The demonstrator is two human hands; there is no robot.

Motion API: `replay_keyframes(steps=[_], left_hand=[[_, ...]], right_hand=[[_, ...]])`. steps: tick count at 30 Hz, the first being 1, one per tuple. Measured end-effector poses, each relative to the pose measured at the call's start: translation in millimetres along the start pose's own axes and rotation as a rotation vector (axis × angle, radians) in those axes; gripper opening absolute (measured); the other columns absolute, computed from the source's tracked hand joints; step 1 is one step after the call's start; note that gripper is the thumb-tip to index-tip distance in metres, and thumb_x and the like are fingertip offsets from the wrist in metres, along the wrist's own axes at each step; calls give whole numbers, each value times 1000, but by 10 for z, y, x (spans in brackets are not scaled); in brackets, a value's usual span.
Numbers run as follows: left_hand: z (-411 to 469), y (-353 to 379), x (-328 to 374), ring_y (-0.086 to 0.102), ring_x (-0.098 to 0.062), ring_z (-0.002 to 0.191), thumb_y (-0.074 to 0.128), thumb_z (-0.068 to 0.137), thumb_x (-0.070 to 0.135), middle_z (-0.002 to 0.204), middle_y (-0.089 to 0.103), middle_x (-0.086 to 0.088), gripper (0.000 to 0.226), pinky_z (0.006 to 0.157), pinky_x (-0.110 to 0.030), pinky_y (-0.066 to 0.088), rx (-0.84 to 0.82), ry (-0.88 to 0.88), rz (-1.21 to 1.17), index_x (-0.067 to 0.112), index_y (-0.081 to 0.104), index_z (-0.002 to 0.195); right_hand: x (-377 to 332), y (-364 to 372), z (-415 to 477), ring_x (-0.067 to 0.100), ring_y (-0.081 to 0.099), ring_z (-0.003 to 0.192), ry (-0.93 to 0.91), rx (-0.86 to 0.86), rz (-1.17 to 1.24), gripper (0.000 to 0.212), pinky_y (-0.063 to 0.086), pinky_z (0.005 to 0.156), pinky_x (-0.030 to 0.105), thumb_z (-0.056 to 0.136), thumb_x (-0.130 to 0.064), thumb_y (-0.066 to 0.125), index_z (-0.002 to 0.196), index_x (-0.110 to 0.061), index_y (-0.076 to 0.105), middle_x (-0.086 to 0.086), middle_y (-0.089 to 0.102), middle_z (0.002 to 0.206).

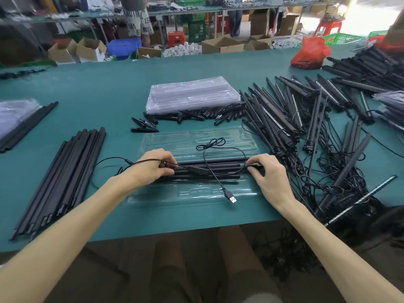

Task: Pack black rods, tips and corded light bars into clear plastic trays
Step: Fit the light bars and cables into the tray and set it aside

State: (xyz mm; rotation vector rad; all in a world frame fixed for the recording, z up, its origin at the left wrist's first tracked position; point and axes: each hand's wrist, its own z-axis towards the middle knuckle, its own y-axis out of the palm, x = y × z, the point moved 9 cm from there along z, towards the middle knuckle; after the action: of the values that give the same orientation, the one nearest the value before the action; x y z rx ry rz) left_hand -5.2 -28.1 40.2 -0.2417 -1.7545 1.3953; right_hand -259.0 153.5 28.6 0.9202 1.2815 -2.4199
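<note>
A clear plastic tray (192, 196) lies open on the green table in front of me. Black rods and a corded light bar (209, 169) lie lengthwise across its middle. My left hand (153, 167) grips the left end of that bundle, with a black cord running over the wrist. My right hand (267, 173) pinches the right end. A loose cord loops over the tray and ends in a USB plug (232, 198) on the near half. Black tips (196, 115) lie scattered behind the tray.
A stack of clear trays (192, 94) sits at the back centre. Long black rods (63, 178) lie at the left. A big tangled pile of corded light bars (310, 119) fills the right side. A red bag (310, 53) stands far right.
</note>
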Motion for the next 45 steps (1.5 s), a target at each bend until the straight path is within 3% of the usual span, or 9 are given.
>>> replay_keyframes(steps=[4, 9, 14, 19, 25, 29, 39, 45], left_hand=[[6, 3, 28, 60, -19, 98, 80, 86, 19, 108, 64, -2, 24, 89, -26, 47, -20, -26, -6, 17, 71, 108], [49, 93, 161, 56, -9, 91, 79, 86, 26, 105, 64, 0, 25, 73, -1, 36, 14, -9, -68, 18, 72, 109], [87, 228, 204, 53, -6, 91, 80, 84, 32, 106, 64, 2, 23, 81, -24, 40, 5, -24, -180, 30, 73, 106], [81, 247, 153, 52, 3, 81, 81, 83, 34, 94, 62, 16, 16, 79, -26, 39, 39, -59, -243, 37, 73, 96], [88, 281, 137, 51, -13, 101, 81, 82, 37, 107, 59, 10, 23, 101, -38, 43, -37, -89, -198, 44, 68, 99], [91, 262, 148, 48, -18, 110, 80, 83, 39, 110, 59, 6, 26, 106, -46, 39, 9, -89, -126, 36, 70, 107], [38, 239, 135, 49, -17, 119, 76, 85, 45, 118, 60, 4, 27, 109, -45, 33, 79, -64, -113, 36, 70, 110], [75, 334, 163, 45, -20, 114, 65, 91, 44, 108, 50, 9, 20, 89, -33, 26, 165, -53, 97, 36, 66, 110]], right_hand=[[-6, -10, 6, 11, 53, 105, -13, 15, -35, 8, 42, 92, 22, 91, -9, 71, 96, -15, 70, -6, 65, 95], [13, 11, 22, 8, 52, 107, 0, 10, -62, 10, 40, 93, 19, 92, -10, 71, 100, -15, 73, -6, 67, 98], [0, 5, 26, 8, 52, 107, -7, 16, -63, 10, 43, 93, 20, 93, -12, 69, 102, -13, 74, -7, 68, 98], [4, 14, 24, 8, 51, 107, -14, 15, -72, 9, 42, 93, 20, 94, -15, 69, 102, -14, 73, -7, 67, 98], [-17, 25, 21, 9, 50, 106, -27, 3, -76, 8, 41, 90, 19, 92, -15, 71, 100, -15, 72, -8, 66, 98], [-15, 32, 17, 8, 49, 107, -20, -6, -85, 9, 38, 91, 18, 92, -15, 71, 101, -16, 71, -9, 65, 99], [-53, 43, 19, 9, 48, 107, -37, -2, -97, 9, 38, 90, 19, 95, -20, 66, 103, -17, 69, -9, 64, 101], [-101, 16, 6, 12, 48, 111, -41, 3, -124, 15, 43, 95, 26, 95, -16, 65, 110, -13, 64, -4, 63, 106]])
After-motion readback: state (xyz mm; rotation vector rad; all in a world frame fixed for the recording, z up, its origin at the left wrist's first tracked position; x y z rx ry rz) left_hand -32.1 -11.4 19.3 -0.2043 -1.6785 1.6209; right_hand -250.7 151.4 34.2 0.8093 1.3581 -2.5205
